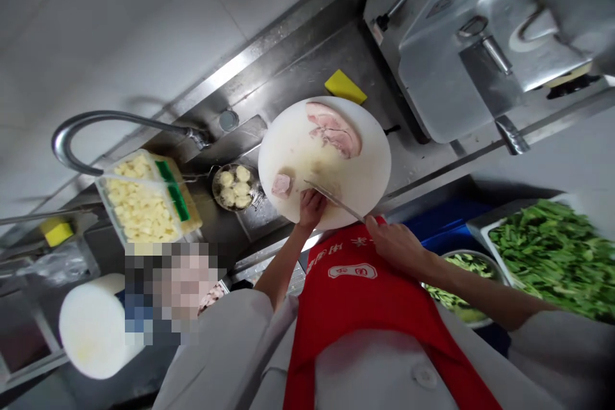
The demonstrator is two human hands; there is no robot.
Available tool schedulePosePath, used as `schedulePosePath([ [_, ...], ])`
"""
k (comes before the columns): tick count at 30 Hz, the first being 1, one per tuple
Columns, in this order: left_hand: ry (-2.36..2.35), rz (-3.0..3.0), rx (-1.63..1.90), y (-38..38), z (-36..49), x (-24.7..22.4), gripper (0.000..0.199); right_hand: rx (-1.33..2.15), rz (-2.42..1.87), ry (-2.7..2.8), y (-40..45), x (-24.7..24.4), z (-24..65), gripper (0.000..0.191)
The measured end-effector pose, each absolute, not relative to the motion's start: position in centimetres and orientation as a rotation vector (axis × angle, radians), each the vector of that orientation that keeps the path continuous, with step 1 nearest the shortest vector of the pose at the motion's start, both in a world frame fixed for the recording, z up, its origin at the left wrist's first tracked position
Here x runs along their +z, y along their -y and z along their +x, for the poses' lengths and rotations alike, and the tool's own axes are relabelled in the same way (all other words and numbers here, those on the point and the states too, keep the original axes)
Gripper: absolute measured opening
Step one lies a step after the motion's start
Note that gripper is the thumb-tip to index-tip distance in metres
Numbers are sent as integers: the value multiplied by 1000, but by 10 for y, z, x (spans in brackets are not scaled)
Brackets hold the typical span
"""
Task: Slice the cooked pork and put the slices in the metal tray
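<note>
Head view: the right hand (394, 243) is wrapped round the handle of a knife (343, 205), just off the rim of a round white board (288, 134) at four o'clock, the blade slanting toward ten o'clock. The left hand (313, 207) sits at the board's seven o'clock, fingers curled close beside the blade; whether they pinch anything I cannot tell, since the knuckles hide what lies beneath. A small chunk of meat (281, 186) lies near the left hand, at the board's eight o'clock, and a larger pink slab (339, 134) at about half past twelve. Beyond the rim, a yellow block (346, 86) lies at one o'clock and pale balls (241, 189) at nine.
</note>
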State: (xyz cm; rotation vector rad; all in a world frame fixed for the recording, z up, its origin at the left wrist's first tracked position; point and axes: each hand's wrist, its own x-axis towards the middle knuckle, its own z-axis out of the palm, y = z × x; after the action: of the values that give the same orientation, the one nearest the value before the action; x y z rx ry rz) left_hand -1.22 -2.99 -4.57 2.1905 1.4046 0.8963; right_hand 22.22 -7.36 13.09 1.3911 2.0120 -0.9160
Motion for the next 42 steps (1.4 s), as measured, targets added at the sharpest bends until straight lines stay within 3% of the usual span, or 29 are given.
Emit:
schedulePosePath([
  [11, -1471, 2243, 866, 29, -11, -42, 25, -1010, 1419, -1985, 76, 136, 230, 30],
  [16, -1516, 2165, 932, 30, -9, -39, 20, -992, 1412, -1954, 119, 128, 274, 36],
  [21, -1554, 2118, 929, 30, -8, -40, 22, -1049, 1343, -2010, 148, 106, 307, 28],
  [28, -1512, 2154, 876, 29, -10, -43, 29, -961, 1607, -1888, 106, 93, 277, 24],
  [35, -1450, 2172, 875, 30, -13, -46, 25, -992, 1419, -2011, 88, 127, 233, 28],
  [42, -1466, 2155, 876, 31, -15, -45, 23, -1009, 1449, -2083, 88, 124, 236, 30],
])
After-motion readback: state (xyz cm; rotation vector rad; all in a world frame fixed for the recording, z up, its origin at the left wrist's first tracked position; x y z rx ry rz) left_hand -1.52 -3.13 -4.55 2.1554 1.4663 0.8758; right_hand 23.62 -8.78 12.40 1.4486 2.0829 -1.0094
